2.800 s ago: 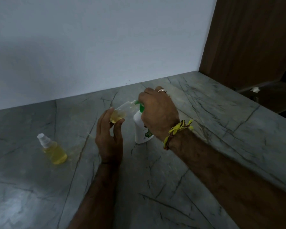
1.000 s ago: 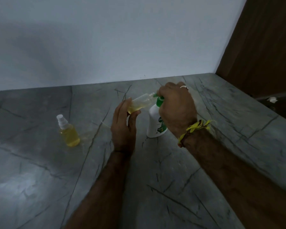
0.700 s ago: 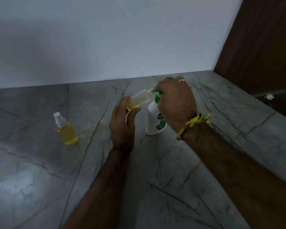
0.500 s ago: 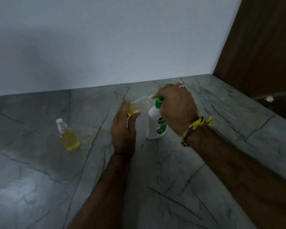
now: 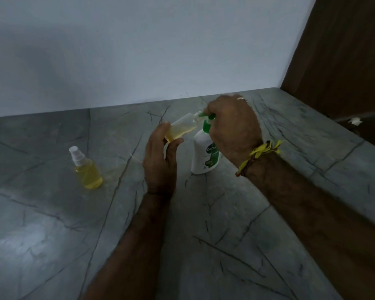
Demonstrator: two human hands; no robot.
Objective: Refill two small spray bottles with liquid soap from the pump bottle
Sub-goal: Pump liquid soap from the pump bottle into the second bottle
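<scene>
Filling up more now, the tipped bottle (image 5: pixel 180 129) in your left hand (image 5: pixel 160 158) holds extra soap; your right hand (image 5: pixel 232 128) presses the pump bottle (image 5: pixel 205 155) beside it.

An uncapped clear spray bottle (image 5: pixel 182 128), part full of yellow liquid, tilts at frame centre, mouth at the white pump bottle's (image 5: pixel 205 153) green nozzle; a capped, fuller spray bottle (image 5: pixel 86 169) stands left

I'm at home, it seems — grey veined stone worktop (image 5: pixel 268 224), plain white wall (image 5: pixel 139 50), wooden panel (image 5: pixel 344 50) upper right.
</scene>
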